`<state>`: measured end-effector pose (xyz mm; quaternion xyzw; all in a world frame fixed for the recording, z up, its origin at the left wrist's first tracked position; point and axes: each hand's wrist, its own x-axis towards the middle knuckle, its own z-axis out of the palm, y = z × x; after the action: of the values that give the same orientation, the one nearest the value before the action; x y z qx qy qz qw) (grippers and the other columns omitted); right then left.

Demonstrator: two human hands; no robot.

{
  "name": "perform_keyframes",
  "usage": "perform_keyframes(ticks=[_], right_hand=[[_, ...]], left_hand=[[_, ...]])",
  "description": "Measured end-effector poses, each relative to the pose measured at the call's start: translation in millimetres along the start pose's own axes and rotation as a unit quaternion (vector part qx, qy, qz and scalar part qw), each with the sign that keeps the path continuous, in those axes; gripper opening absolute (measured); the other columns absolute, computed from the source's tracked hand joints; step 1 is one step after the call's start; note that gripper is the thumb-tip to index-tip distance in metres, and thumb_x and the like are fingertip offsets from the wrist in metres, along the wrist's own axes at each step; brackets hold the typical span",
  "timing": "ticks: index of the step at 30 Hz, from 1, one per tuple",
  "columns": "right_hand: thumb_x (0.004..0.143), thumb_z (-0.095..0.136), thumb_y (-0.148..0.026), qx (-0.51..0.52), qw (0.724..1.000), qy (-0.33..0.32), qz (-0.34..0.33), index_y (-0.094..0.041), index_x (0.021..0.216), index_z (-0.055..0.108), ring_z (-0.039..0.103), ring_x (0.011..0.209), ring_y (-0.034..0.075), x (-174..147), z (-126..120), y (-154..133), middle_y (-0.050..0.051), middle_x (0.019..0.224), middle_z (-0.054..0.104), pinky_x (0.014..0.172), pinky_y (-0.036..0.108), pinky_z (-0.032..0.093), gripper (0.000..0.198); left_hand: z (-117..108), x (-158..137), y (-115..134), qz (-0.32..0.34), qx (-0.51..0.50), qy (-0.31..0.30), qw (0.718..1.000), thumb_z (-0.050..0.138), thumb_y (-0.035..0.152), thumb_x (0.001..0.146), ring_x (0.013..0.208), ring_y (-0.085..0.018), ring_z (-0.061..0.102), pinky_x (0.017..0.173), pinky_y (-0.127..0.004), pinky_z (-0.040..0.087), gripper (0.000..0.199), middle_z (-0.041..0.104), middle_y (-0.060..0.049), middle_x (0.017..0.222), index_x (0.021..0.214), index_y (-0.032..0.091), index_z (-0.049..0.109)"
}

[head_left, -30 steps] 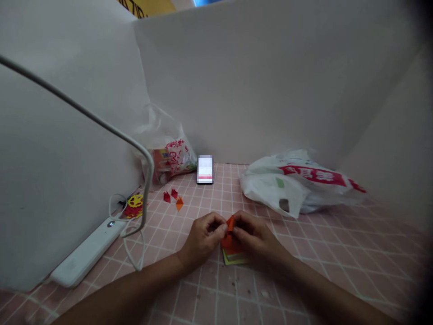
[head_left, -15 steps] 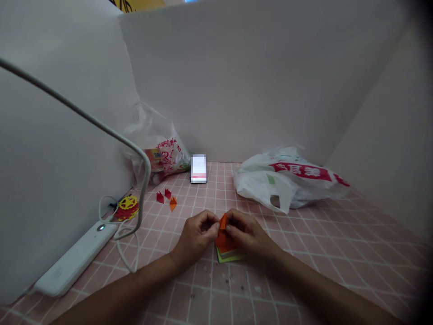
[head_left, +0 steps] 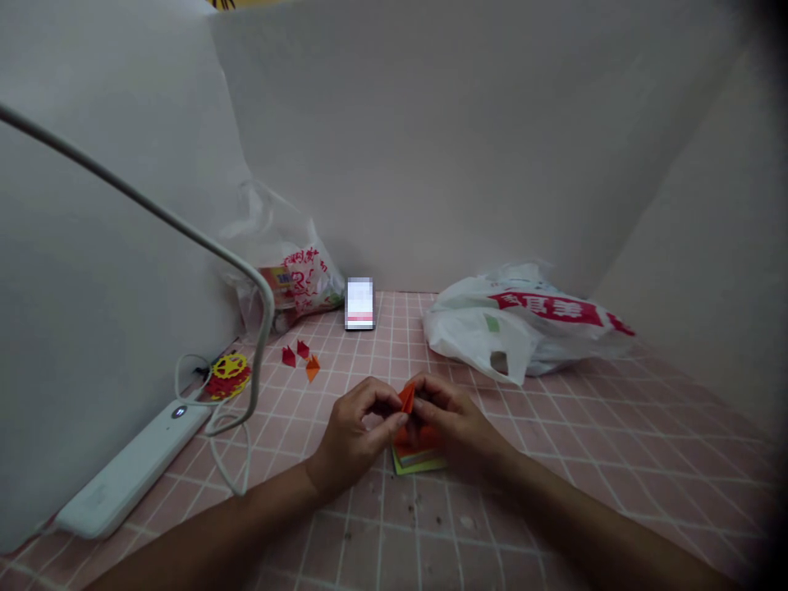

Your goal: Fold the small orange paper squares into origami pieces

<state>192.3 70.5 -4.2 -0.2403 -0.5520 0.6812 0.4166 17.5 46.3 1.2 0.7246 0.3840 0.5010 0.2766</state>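
Observation:
Between my two hands is a small folded piece of orange paper (head_left: 407, 398), its peak showing above the fingertips. My left hand (head_left: 360, 427) pinches it from the left, thumb and forefinger closed near its lower edge. From the right, my right hand (head_left: 452, 414) grips the same paper, covering part of it. Just beneath lies a stack of coloured paper squares (head_left: 419, 461), orange on top with yellow-green at the bottom; my right hand hides its right side. Farther left rest two small red folded papers (head_left: 289, 356) and an orange folded paper (head_left: 313, 367).
A white power strip (head_left: 132, 468) with a looped cable lies at left, by yellow and red gear-shaped pieces (head_left: 229, 376). A grey arm or thick cable (head_left: 185, 232) crosses the left side. Behind are a phone (head_left: 360, 304) and two plastic bags (head_left: 308, 279), (head_left: 480, 328) against white walls.
The orange paper has turned and now shows a narrower, pointed face. My left thumb has shifted up and right against it. The whole view has tilted slightly.

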Motion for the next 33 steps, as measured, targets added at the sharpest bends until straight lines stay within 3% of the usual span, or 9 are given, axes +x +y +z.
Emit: perform_keyframes(ticks=[6,9,17,21,25,30,33], right_hand=[[0.086,0.069,-0.042,0.005,1.0,-0.02,-0.008,-0.017,0.092,0.06,0.061,0.06,0.012,-1.7,-1.0,-0.4,0.0,0.072,0.064,0.06,0.025,0.045,0.028],[0.084,0.071,-0.038,-0.002,1.0,-0.021,-0.006,-0.017,0.092,0.06,0.061,0.06,0.012,-1.9,-1.9,0.9,0.0,0.07,0.064,0.06,0.025,0.046,0.025],[0.085,0.068,-0.032,-0.042,0.999,-0.007,-0.018,-0.018,0.092,0.061,0.061,0.061,0.013,-3.0,-3.9,1.0,0.002,0.076,0.067,0.059,0.026,0.047,0.017],[0.085,0.066,-0.031,-0.043,0.999,0.001,-0.013,-0.018,0.091,0.06,0.06,0.059,0.013,-2.9,-3.3,0.3,0.0,0.069,0.064,0.058,0.026,0.046,0.015],[0.083,0.066,-0.03,-0.088,0.996,0.015,-0.028,-0.018,0.089,0.061,0.058,0.061,0.013,-3.8,0.2,-5.4,0.001,0.075,0.063,0.058,0.026,0.045,0.014],[0.084,0.064,-0.032,-0.13,0.991,0.019,-0.034,-0.018,0.086,0.06,0.055,0.062,0.013,-3.0,1.5,-7.3,-0.001,0.07,0.058,0.057,0.026,0.042,0.014],[0.085,0.063,-0.032,-0.15,0.987,0.018,-0.049,-0.018,0.087,0.061,0.056,0.065,0.014,-1.8,-0.7,-5.0,0.001,0.076,0.059,0.06,0.027,0.043,0.014]], left_hand=[[-1.0,-2.6,5.1,0.123,0.095,0.026,0.988,0.061,0.009,0.086,0.078,-0.018,0.062,0.071,-0.03,0.051,0.01,0.065,-0.004,0.082,0.084,0.018,0.059],[-0.5,-3.7,5.8,0.144,0.111,0.03,0.983,0.06,0.009,0.086,0.079,-0.017,0.063,0.073,-0.03,0.052,0.011,0.065,-0.004,0.082,0.086,0.019,0.057],[1.3,-8.3,0.9,0.132,0.125,0.051,0.982,0.06,0.009,0.085,0.08,-0.016,0.064,0.075,-0.029,0.053,0.024,0.063,-0.003,0.089,0.103,0.021,0.05],[0.9,-9.2,0.7,0.136,0.137,0.05,0.98,0.06,0.01,0.085,0.081,-0.016,0.064,0.075,-0.029,0.053,0.025,0.063,-0.004,0.089,0.106,0.021,0.05],[0.6,-7.4,2.4,0.12,0.155,0.043,0.98,0.06,0.012,0.086,0.083,-0.017,0.065,0.076,-0.03,0.054,0.027,0.066,-0.005,0.093,0.111,0.02,0.053],[0.8,-4.7,3.5,0.07,0.14,0.027,0.987,0.06,0.013,0.086,0.078,-0.018,0.066,0.072,-0.029,0.054,0.012,0.067,-0.004,0.085,0.097,0.018,0.061],[1.7,-4.3,1.0,0.022,0.096,0.026,0.995,0.063,0.011,0.084,0.078,-0.016,0.066,0.073,-0.027,0.054,0.016,0.068,-0.004,0.088,0.099,0.018,0.062]])
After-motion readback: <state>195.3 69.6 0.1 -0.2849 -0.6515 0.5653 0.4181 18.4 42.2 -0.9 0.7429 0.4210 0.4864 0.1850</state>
